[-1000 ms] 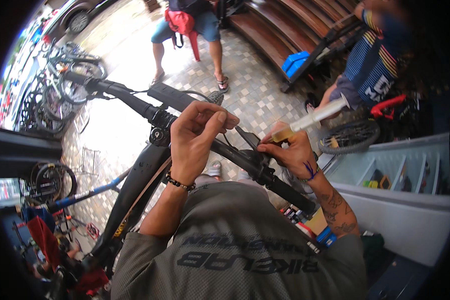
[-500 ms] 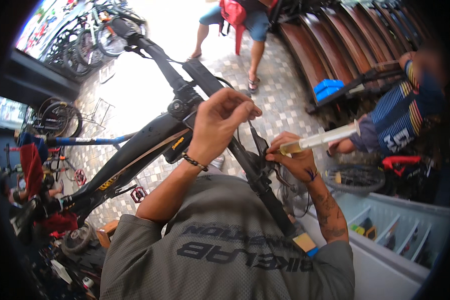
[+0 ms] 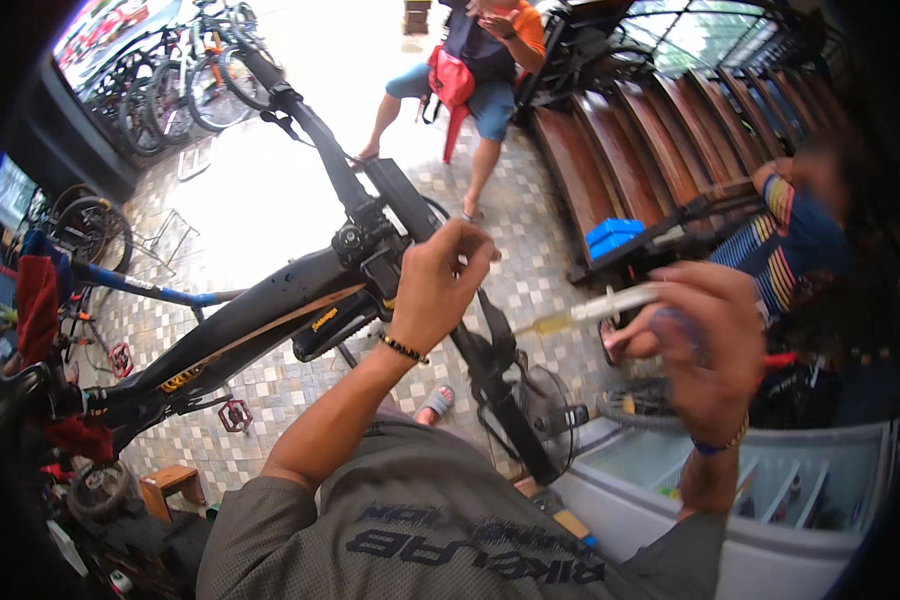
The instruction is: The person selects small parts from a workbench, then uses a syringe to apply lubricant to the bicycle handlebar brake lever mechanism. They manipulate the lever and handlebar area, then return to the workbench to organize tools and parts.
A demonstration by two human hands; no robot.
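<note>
My left hand [image 3: 440, 285] is raised over the black handlebar [image 3: 525, 435], fingers curled into a pinch; what they hold, if anything, is too small to tell. Just to its right, a clear syringe [image 3: 580, 315] with yellowish liquid tilts down to the black brake lever assembly [image 3: 495, 330]. My right hand [image 3: 705, 335], smeared by motion, closes round the upper end of that syringe. The black bike frame [image 3: 250, 340] runs from the stem down to the lower left.
A person [image 3: 490, 40] sits on a red chair ahead. Another person [image 3: 790, 240] is at right, beside wooden slats [image 3: 630, 140] bearing a blue box [image 3: 612, 236]. Parked bikes [image 3: 185, 90] stand upper left, a stool [image 3: 170, 485] lower left, an open white chest [image 3: 780, 530] lower right.
My right hand has moved from low on the syringe's barrel up and rightward to its upper end. My left hand stays pinched over the handlebar. The surroundings have shifted within the view.
</note>
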